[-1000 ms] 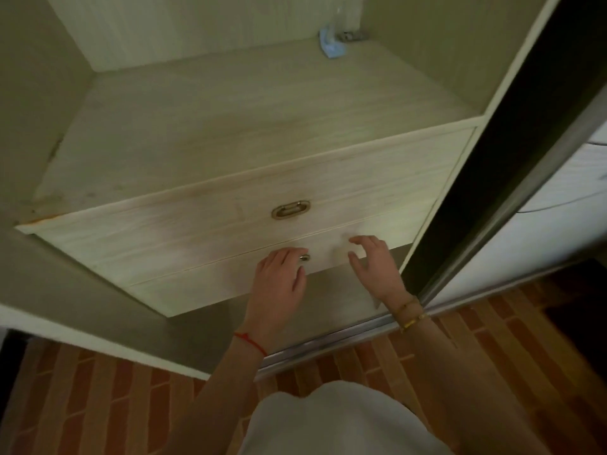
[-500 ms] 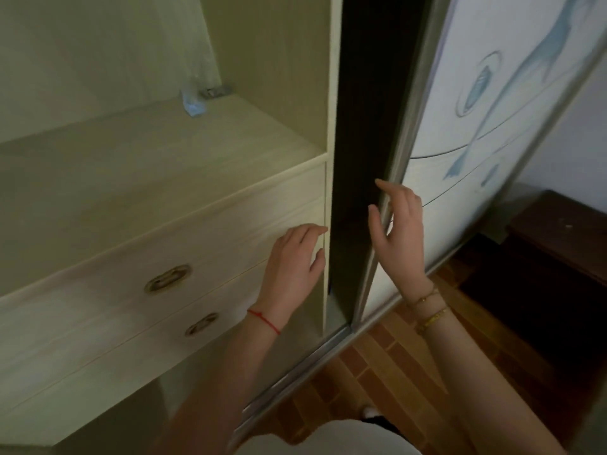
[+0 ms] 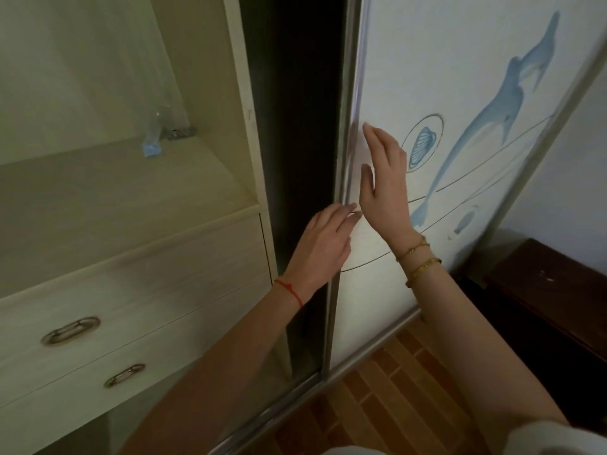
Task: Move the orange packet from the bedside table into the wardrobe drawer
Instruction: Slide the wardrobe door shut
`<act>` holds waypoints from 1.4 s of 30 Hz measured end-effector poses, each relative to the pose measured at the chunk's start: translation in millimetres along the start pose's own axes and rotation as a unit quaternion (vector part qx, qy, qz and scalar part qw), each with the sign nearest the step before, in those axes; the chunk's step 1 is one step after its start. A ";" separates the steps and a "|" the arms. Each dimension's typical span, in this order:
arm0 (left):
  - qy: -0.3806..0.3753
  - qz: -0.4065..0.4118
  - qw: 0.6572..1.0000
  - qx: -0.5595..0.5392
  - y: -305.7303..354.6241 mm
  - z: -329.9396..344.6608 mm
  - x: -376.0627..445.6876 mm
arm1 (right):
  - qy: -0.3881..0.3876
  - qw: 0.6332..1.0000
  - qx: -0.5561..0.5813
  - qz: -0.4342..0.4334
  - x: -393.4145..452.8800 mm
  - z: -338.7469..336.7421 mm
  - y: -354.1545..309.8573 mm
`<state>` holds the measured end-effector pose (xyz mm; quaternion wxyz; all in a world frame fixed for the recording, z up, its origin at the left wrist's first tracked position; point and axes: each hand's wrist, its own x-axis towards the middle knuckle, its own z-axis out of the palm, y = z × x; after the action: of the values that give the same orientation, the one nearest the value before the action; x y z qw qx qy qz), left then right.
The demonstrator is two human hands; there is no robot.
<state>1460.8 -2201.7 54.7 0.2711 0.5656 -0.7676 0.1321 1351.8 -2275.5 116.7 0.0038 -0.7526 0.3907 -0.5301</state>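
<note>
The wardrobe's two pale wooden drawers, the upper (image 3: 131, 300) and the lower (image 3: 164, 366), sit closed at the lower left, each with an oval metal handle. My left hand (image 3: 323, 247) rests flat with fingers spread on the metal edge of the white sliding door (image 3: 460, 93), which bears blue dolphin drawings. My right hand (image 3: 386, 182) lies flat on the door panel just above it, fingers extended. Neither hand holds anything. No orange packet is in view.
An open shelf (image 3: 115, 198) above the drawers carries a small blue object (image 3: 151, 148) and a metal fitting at its back. A dark wooden bedside table (image 3: 555, 290) stands at the right. The door's floor track (image 3: 282, 408) runs over brick-pattern flooring.
Both hands left the drawer fronts and moved right and up onto the sliding door's edge. My view swung right from the drawers to the door.
</note>
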 end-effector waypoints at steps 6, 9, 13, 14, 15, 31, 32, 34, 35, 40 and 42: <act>-0.042 -0.040 0.996 0.063 1.9 18.1 14.4 | -0.035 0.998 0.038 -0.033 13.0 5.5 16.6; -0.055 -0.056 0.994 0.080 -0.5 21.5 13.3 | -0.028 0.997 0.052 -0.045 14.1 5.2 20.0; -0.064 -0.062 0.991 0.095 -1.9 23.2 10.0 | -0.029 0.996 0.068 -0.057 14.9 3.4 19.3; -0.064 -0.064 0.991 0.096 -2.0 23.6 8.8 | -0.031 0.995 0.070 -0.060 14.6 3.6 18.9; -0.064 -0.066 0.991 0.098 -1.9 23.1 6.9 | -0.030 0.995 0.071 -0.064 13.9 4.1 18.5; -0.009 -0.121 0.975 0.185 -21.2 -13.2 -68.3 | -0.055 0.983 0.141 -0.105 -15.0 23.6 -59.2; -0.006 -0.126 0.974 0.187 -22.6 -18.0 -74.8 | -0.057 0.982 0.144 -0.112 -17.8 25.9 -66.0; -0.002 -0.133 0.973 0.186 -25.9 -28.9 -87.6 | -0.060 0.979 0.150 -0.122 -23.4 30.6 -79.8; -0.002 -0.136 0.973 0.187 -27.9 -34.5 -93.7 | -0.060 0.978 0.152 -0.127 -25.8 32.8 -86.3; -0.009 -0.163 0.965 0.204 -38.2 -59.7 -124.1 | -0.058 0.975 0.151 -0.153 -36.7 42.3 -119.5; -0.016 -0.170 0.962 0.213 -43.2 -68.4 -136.6 | -0.058 0.975 0.148 -0.154 -42.3 46.7 -134.9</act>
<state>1548.8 -2072.1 29.0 0.1505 0.7344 -0.6186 0.2354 1462.3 -2175.8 119.3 0.0560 -0.8242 0.1867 -0.5317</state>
